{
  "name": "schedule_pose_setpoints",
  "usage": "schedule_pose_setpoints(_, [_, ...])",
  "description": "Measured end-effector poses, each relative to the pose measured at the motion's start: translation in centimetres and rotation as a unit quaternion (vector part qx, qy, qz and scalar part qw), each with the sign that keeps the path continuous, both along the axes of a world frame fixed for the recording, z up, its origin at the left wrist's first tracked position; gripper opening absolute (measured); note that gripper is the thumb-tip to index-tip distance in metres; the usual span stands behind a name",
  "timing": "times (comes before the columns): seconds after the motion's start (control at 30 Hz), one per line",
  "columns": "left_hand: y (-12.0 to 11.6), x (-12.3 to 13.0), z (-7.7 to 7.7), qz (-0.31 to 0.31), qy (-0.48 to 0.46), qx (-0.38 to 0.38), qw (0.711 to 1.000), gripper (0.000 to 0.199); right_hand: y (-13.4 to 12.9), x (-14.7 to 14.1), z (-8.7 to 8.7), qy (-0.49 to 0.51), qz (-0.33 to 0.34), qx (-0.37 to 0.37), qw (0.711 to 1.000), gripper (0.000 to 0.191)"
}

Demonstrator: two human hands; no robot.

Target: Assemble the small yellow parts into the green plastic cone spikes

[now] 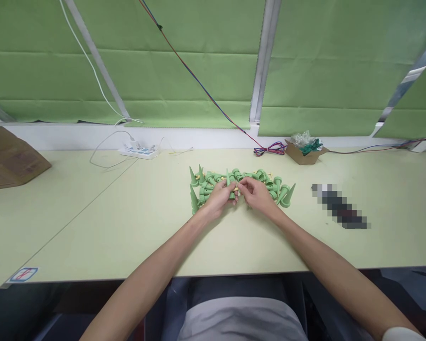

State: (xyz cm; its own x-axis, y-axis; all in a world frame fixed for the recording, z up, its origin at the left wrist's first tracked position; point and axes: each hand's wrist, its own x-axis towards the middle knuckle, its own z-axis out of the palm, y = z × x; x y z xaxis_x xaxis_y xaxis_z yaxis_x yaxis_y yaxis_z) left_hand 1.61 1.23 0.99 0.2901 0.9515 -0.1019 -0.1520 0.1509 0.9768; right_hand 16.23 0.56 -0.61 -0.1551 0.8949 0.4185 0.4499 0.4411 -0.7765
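My left hand (220,198) is closed around a green cone-tipped piece (228,177), whose point stands up above the thumb. Close beside it, my right hand (257,193) pinches a small yellow part (236,189) against the green piece. The fingertips of both hands nearly meet. Behind and around them lies a pile of green plastic pieces (206,189), some cone-shaped, some like short cups, with bits of yellow among them. One cone (288,196) leans at the pile's right end.
On the pale table (110,237), a small open carton (303,155) holds clear wrap and green material. Coiled wires (270,149) lie beside it. A power strip (139,151) is back left, a brown cardboard box (14,161) far left, and a pixelated dark object (341,207) right.
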Motion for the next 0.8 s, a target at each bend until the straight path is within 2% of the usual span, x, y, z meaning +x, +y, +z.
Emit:
schedule_pose_setpoints(0.47, [0.37,-0.02,-0.27,0.000,-0.036,-0.058,0.998,0.013,0.04,-0.05,-0.20,0.009,0.000,0.001,1.000,0.018])
schedule_pose_setpoints(0.8, [0.37,-0.12,-0.21,-0.015,-0.047,-0.063,0.997,0.013,-0.07,-0.11,-0.17,0.019,0.011,-0.012,1.000,0.019])
